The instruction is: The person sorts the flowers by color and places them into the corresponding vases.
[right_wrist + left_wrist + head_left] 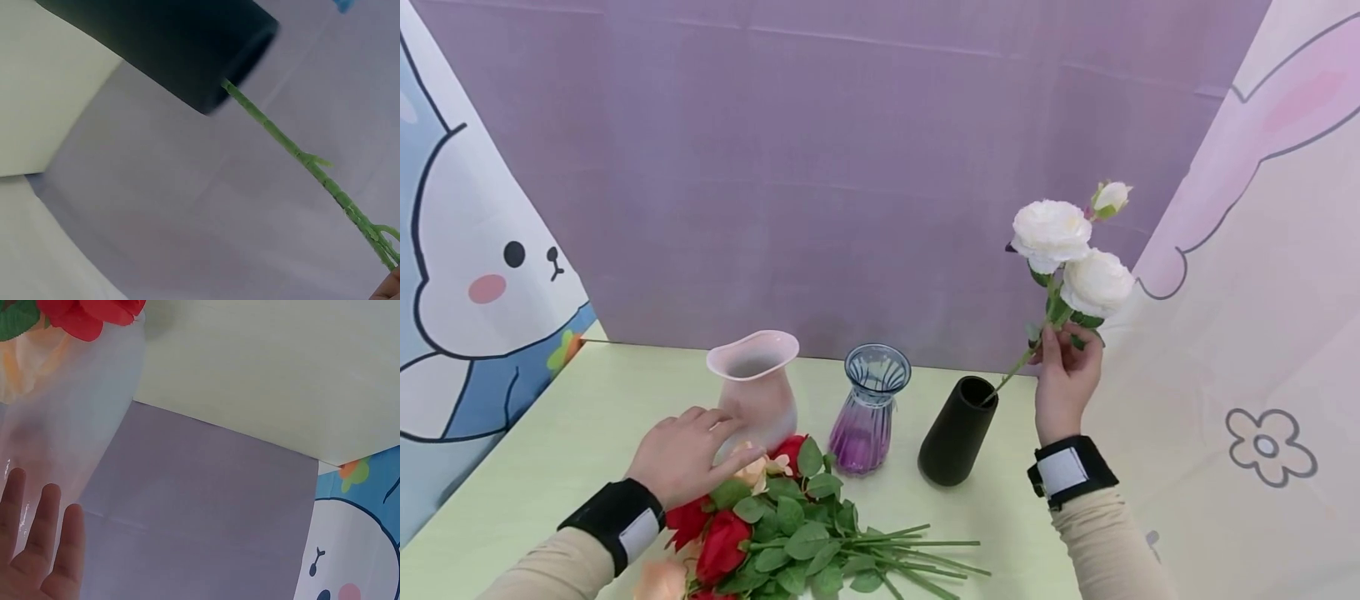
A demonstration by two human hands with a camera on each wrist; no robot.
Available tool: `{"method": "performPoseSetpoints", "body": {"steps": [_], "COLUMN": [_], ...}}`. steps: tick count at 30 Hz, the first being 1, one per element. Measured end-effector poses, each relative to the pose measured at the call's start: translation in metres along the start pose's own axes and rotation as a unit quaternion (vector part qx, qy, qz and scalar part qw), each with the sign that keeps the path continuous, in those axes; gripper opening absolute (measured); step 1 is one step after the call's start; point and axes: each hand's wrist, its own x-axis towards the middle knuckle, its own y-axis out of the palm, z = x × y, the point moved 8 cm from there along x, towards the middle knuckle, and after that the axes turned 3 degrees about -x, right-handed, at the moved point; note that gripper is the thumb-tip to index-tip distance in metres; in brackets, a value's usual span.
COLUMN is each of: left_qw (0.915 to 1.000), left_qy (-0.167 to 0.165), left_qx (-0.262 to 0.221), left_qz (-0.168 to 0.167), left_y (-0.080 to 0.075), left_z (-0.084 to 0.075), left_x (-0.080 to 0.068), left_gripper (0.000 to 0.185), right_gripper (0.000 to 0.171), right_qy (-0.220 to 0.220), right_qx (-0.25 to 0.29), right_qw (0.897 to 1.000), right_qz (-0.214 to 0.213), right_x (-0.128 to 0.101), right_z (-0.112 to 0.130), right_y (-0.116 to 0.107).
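White artificial roses (1051,236) meet the mouth of a black vase (957,433)

Right of centre in the head view, the person's right hand (1067,383) pinches the white roses' green stem (275,131) below two full blooms and a bud. The stem slants down to the vase mouth; the right wrist view shows its lower end at the opening, though I cannot tell how deep it goes.

At lower left, the left hand (688,454) has its fingers extended, just in front of a pink flared vase (767,407); whether they touch it I cannot tell. Below the left hand, red roses (724,546) and peach flowers (662,579) lie bunched on the pale table (625,383), cut stems pointing right. A ribbed blue-and-purple glass vase (861,442) stands at centre.
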Motion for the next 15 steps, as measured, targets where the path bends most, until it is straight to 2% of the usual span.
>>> {"method": "performPoseSetpoints", "body": {"steps": [4,15], "left_qw": [1.0000,0.9997], "left_qy": [0.004,0.021], "left_qx": [0.003,-0.007], "left_qz": [-0.002,-0.006], "left_y": [0.003,0.004], "left_z": [-0.003,-0.024], "left_x": [0.000,-0.002], "left_gripper": [0.067,0.071], "right_gripper": [0.034,0.037], "right_qy": [0.019,0.063], "right_qx": [-0.016,-0.051], "right_qw": [1.000,0.996], "right_qz": [-0.014,-0.028], "right_x": [-0.006,-0.027], "right_z": [-0.021,-0.056], "right_y": [-0.011,-0.023]}}
